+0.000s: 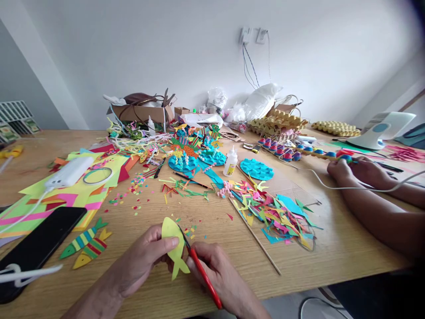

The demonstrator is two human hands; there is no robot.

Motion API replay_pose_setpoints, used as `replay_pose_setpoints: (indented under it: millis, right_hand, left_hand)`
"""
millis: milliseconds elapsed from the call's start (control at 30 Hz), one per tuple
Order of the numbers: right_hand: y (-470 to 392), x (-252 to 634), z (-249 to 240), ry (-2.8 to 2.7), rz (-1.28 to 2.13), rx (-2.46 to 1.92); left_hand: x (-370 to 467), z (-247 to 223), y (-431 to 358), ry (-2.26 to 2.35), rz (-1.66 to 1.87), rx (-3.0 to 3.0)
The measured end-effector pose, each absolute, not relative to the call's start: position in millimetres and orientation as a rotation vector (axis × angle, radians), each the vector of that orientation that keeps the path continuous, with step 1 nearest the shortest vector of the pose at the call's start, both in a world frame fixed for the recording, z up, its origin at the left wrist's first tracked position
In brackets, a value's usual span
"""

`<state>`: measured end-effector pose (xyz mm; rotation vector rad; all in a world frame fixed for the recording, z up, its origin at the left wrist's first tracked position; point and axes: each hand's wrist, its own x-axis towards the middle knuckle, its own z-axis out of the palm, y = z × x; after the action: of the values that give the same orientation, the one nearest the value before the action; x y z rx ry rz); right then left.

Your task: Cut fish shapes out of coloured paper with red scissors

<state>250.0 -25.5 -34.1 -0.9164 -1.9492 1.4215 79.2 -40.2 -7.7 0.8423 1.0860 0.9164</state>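
A yellow-green paper fish is pinched in my left hand, the thumb lying across its body. My right hand grips red-handled scissors, whose dark blades rest along the fish's right edge. The fish's head points up and its forked tail down. Tiny paper bits lie on the wood just beyond the blades. Left of my hands are two striped paper fish, one green and blue, one yellow and red.
Coloured sheets, a white power bank and a black phone lie left. Centre-right are a glue bottle, a wooden stick and paper scraps. Another person's hands hold a painted egg-carton strip at right.
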Motion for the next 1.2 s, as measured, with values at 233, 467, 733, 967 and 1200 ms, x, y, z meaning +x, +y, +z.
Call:
replay_pose_setpoints:
  millis: [233,467,733,967,1200]
  right_hand:
    - [-27.2,249.0,-36.8,-1.967,1.32,-0.94]
    - [-26.9,248.3,-36.7,-1.975,1.333,-0.942]
    - [-27.5,248.7,-34.5,-1.966,1.387,-0.924]
    - [-26.1,248.2,-39.1,-1.945,1.382,-0.937]
    - [-23.8,251.1,-48.7,-1.899,1.341,-1.065]
  left_hand:
    - [79.6,-8.4,-39.1,1.096,0.935,0.817]
    - [79.6,-8.8,-39.3,1.082,0.957,0.809]
    - [78.9,-9.9,-39.6,1.102,0.928,0.825]
    - [80.7,-9.5,-39.3,1.099,0.942,0.825]
    - [67.9,-7.5,-43.2,1.141,0.921,0.957]
